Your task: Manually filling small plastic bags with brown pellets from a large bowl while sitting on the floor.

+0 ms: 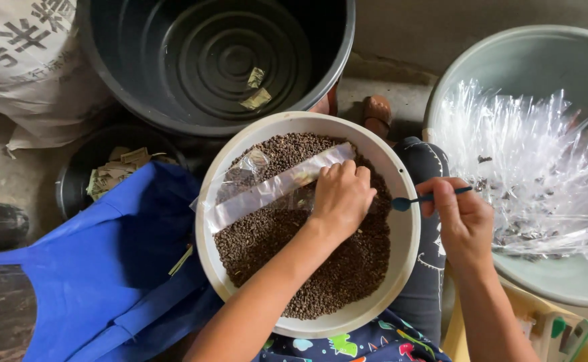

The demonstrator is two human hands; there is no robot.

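A clear narrow bag (267, 190) is pinched by the left hand (341, 196) over the white bowl (408, 231) of dark pellets (321, 268); a small blue spoon (428, 198) is gripped by the right hand (465, 218).

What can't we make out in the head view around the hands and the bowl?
- Left hand: fingertips curl under, so its grip on the clear packet is hidden by the hand itself.
- Small blue spoon: handle end hidden inside the right hand; whether the scoop holds anything is too small to tell.
- White bowl of brown pellets: depth hidden by the pellets.
- Yellow box: cut off by the bottom edge.
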